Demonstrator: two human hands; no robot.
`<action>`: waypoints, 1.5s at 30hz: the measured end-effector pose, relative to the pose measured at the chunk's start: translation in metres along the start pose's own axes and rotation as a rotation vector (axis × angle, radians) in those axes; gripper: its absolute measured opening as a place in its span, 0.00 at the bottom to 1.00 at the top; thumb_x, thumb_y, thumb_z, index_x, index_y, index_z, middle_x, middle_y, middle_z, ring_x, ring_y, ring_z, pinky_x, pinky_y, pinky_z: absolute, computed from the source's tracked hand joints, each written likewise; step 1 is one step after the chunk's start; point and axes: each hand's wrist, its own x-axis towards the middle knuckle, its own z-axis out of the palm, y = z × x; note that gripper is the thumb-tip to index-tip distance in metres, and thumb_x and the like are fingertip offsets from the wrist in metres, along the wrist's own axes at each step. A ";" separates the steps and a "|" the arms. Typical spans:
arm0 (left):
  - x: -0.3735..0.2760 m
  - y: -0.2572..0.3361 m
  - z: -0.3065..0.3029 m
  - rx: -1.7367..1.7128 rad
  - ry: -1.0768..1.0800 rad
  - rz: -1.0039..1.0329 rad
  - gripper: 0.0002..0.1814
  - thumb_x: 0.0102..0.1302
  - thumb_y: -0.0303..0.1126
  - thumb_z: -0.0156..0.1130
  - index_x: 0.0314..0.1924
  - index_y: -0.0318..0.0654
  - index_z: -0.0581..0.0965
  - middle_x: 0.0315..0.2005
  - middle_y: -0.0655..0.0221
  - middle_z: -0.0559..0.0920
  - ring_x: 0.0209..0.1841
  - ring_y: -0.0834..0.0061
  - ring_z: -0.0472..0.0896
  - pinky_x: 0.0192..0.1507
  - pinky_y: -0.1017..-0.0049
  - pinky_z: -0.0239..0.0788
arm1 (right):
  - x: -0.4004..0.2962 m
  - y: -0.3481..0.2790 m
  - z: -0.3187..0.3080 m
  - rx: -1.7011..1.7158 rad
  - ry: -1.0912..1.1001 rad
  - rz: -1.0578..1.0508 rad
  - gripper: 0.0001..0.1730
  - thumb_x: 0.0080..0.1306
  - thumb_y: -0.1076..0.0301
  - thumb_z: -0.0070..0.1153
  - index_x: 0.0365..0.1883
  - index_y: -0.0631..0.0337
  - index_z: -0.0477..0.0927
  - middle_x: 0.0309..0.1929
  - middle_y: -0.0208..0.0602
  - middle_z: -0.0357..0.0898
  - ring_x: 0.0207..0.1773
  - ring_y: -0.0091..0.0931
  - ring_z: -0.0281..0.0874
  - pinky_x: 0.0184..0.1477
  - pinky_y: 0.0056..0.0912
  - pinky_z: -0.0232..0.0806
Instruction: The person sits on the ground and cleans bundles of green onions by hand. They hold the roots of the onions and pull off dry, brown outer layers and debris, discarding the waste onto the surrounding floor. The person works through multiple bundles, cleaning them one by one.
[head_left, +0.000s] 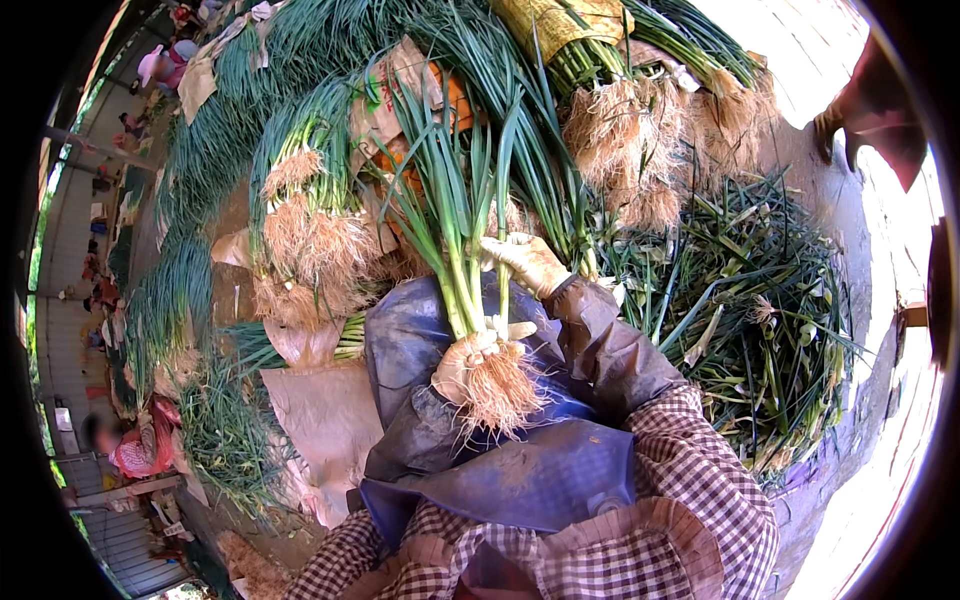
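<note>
My left hand (459, 367), in a pale dirty glove, is closed around the white base of a bunch of green onions (463, 292); its thumb points right and the fibrous roots (504, 386) hang below it. The green leaves rise up and away from me. Above and to the right, my right hand (529, 262), gloved too, has its thumb and fingertips at one stem on the bunch's right side; whether it grips that stem is unclear. The bunch is over my lap, which a blue plastic apron (525, 465) covers.
Bundled onions with roots (322, 240) lie ahead to the left, others (622, 135) ahead to the right. A heap of loose leaves (750, 322) is on my right. Brown paper (326, 420) lies on my left. A person in red (142, 450) sits at the far left, with others beyond.
</note>
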 end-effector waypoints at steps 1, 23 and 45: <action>0.004 -0.001 0.002 -0.074 -0.076 -0.062 0.21 0.59 0.34 0.53 0.48 0.27 0.68 0.40 0.53 0.76 0.43 0.63 0.75 0.44 0.65 0.70 | 0.007 -0.001 -0.007 -0.023 -0.035 0.008 0.19 0.62 0.50 0.50 0.29 0.58 0.75 0.19 0.25 0.75 0.14 0.13 0.62 0.14 0.13 0.51; 0.010 -0.015 0.017 -0.174 -0.181 -0.161 0.22 0.55 0.29 0.56 0.50 0.38 0.64 0.32 0.66 0.72 0.29 0.77 0.70 0.30 0.78 0.63 | -0.090 0.111 -0.081 -1.477 0.272 0.170 0.22 0.59 0.46 0.45 0.30 0.55 0.80 0.23 0.42 0.78 0.32 0.37 0.78 0.36 0.38 0.67; -0.045 0.094 0.058 -0.031 -0.618 0.054 0.28 0.55 0.30 0.56 0.57 0.37 0.61 0.23 0.70 0.71 0.25 0.77 0.69 0.31 0.73 0.61 | -0.087 0.128 -0.304 -0.035 0.963 0.357 0.23 0.62 0.51 0.44 0.32 0.64 0.78 0.26 0.41 0.78 0.25 0.32 0.76 0.28 0.32 0.69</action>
